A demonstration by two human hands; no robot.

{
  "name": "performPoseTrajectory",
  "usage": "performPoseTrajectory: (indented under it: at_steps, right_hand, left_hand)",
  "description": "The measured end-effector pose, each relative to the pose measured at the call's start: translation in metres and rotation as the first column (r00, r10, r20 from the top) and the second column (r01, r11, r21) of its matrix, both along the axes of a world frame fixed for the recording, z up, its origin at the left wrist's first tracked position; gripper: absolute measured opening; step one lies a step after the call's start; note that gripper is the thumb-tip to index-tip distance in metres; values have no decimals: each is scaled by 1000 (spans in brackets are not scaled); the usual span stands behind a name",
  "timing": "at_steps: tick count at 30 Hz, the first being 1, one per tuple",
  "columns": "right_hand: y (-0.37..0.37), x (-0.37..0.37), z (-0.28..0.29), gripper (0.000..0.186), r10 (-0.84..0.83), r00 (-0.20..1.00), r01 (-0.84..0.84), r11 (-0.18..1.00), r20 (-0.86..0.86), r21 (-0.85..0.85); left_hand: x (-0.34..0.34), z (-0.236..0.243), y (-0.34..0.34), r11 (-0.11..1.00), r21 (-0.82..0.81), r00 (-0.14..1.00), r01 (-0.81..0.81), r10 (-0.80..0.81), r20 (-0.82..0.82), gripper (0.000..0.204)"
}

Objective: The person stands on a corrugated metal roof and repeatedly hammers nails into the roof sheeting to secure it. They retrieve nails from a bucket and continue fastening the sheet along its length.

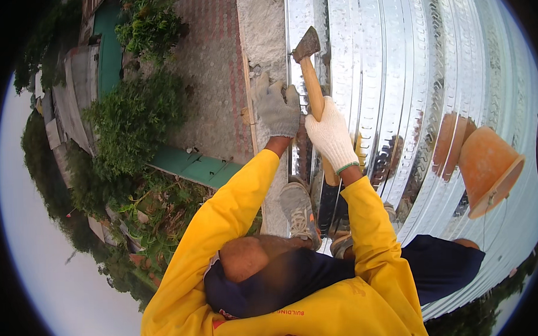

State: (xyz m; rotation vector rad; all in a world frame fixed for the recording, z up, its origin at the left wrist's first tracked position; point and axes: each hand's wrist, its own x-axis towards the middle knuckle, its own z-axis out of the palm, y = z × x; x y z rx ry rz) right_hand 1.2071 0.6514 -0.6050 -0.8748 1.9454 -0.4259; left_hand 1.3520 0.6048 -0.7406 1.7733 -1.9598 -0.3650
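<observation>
You're crouched on shiny corrugated metal sheeting [396,74], right at its left edge, where a narrow concrete ledge [263,32] runs before the drop to a paved yard [209,63] and bushes [137,113] below. Open sheet stretches to your right. One shoe [297,208] shows clearly beneath you. Your right hand [332,136], in a white glove, is wrapped firmly around the wooden handle of one hatchet [310,72], its head raised over the sheet edge. Your left hand [277,111], gray-gloved, presses down at that edge beside the handle, holding nothing I can make out. One orange cone [488,169] lies farther right.
</observation>
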Motion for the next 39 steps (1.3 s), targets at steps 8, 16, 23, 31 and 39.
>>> performPoseTrajectory:
  at_steps: [8,16,23,31,39]
  right_hand:
    - [5,-46,67,45,-341,877,477,703,338,-528]
    - [2,27,0,47,-152,981,174,965,123,-195]
    - [18,-4,53,39,-354,916,393,692,190,-605]
    - [8,18,13,46,-178,984,178,984,20,-12]
    - [21,9,57,37,-357,909,402,614,214,-680]
  left_hand:
    - [1,-1,4,995,-97,998,38,-42,-36,36]
    - [5,-9,3,991,-127,999,32,-34,-12,40]
    - [3,-7,3,993,-116,999,25,-29,-35,38]
    - [4,-10,3,993,-110,999,36,-38,-14,35]
    - [2,-9,1,987,-160,996,21,-34,-80,35]
